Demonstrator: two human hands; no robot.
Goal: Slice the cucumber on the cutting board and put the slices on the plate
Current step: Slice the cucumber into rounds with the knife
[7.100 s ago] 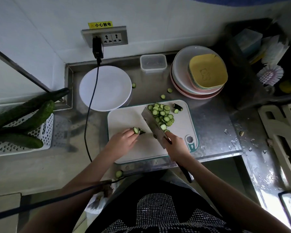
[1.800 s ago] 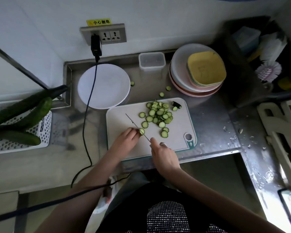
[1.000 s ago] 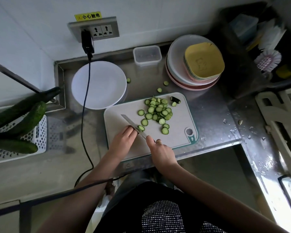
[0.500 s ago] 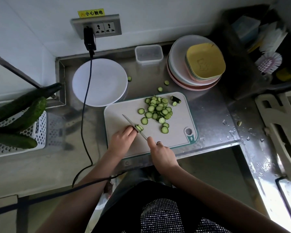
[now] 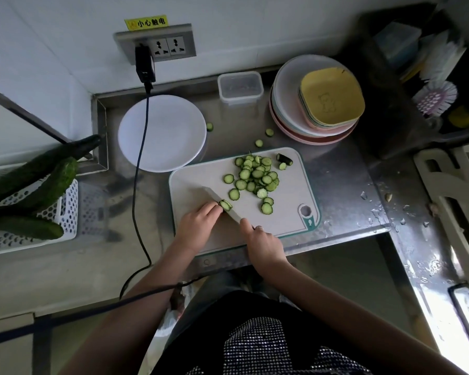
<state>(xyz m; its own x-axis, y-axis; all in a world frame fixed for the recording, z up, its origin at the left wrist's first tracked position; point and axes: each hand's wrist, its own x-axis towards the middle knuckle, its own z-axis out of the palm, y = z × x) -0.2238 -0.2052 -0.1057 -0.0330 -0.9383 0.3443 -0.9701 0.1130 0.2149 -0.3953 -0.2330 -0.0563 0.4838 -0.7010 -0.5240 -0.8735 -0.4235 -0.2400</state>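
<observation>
Two hands at work on the cutting board [image 5: 201, 180]. Left hand [image 5: 198, 226] curled over the last little cucumber end [image 5: 225, 204], fingertips pinching it down near the middle of the board. Right hand [image 5: 263, 242] wrapped tight round the knife [image 5: 220, 200] handle, blade lying slanted against the stub. Lots of cut slices [image 5: 256, 175] piled toward the far side of the board, a few loose ones nearer. Dark tip piece [image 5: 284, 158] off by the far right corner. Some stray slices [image 5: 263, 138] out on the metal counter [image 5: 336, 185]. White plate [image 5: 161, 132] just beyond the board's far left corner, holding no slices yet. Looks like the very end of the cutting step. Next, likely one or two small cuts with fingertips tucked well back from the blade. Then knife down, slices scooped up and carried over to the plate. Whole cucumbers [image 5: 33, 180] waiting in a basket [image 5: 65, 212] far left.
</observation>
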